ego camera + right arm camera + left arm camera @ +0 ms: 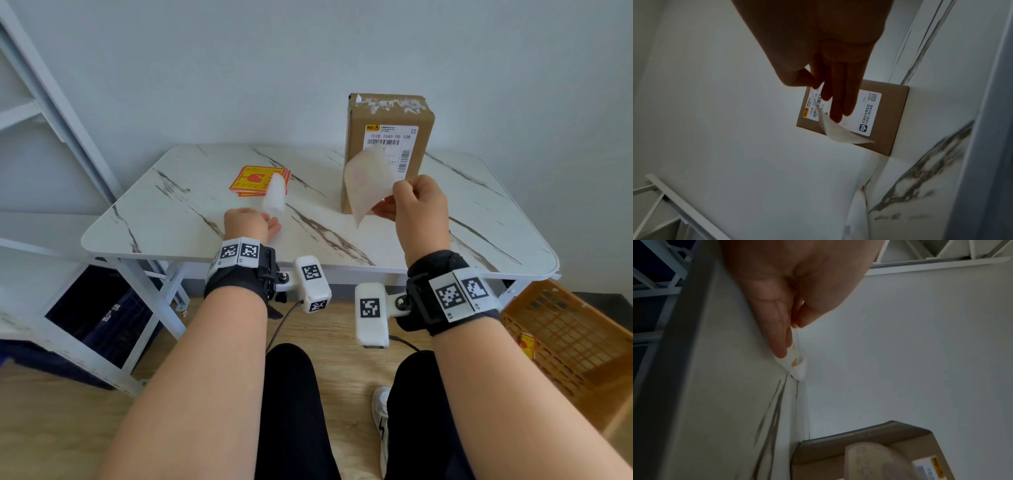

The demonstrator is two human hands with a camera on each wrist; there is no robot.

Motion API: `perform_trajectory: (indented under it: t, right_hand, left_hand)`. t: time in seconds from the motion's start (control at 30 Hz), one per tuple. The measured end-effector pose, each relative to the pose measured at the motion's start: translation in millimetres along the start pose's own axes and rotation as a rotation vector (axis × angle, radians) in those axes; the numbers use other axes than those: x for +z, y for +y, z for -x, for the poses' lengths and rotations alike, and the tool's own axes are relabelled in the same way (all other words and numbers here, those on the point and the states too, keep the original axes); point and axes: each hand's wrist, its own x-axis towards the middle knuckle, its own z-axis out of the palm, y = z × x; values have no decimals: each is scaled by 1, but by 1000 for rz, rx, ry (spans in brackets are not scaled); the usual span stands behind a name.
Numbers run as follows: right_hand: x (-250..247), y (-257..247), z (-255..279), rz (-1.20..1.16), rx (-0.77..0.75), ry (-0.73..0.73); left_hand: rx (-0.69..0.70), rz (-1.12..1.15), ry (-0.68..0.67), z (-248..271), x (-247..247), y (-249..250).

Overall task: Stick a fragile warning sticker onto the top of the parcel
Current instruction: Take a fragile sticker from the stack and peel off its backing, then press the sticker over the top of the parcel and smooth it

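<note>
A brown cardboard parcel [387, 113] stands upright at the back of the marble table [171, 212], its shipping label facing me and torn white label scraps on top. A stack of red-and-yellow fragile stickers [251, 180] lies left of it. My left hand [270, 222] hovers just above the table and pinches a small white piece [274, 197]; the left wrist view shows yellow and red print on this piece [795, 360]. My right hand [394, 202] pinches a pale curled sheet [368, 181] in front of the parcel [890, 121], thumb against fingers [826, 95].
An orange slatted crate [565, 335] sits on the floor at the right. A white metal shelf frame [51, 102] stands at the left with a dark bin [102, 315] below. A plain wall rises close behind the table.
</note>
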Motion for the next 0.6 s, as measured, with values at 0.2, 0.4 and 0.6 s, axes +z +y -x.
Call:
perform_trajectory:
  t: [0.2, 0.4, 0.6]
  right_hand:
    - [4, 2, -2, 19, -12, -32]
    - [3, -7, 2, 57, -84, -30]
    - [-6, -14, 3, 83, -111, -10]
  left_hand:
    - [270, -289, -78, 9, 8, -2]
    - [518, -460, -135, 44, 17, 17]
    - [646, -525, -400, 93, 32, 33]
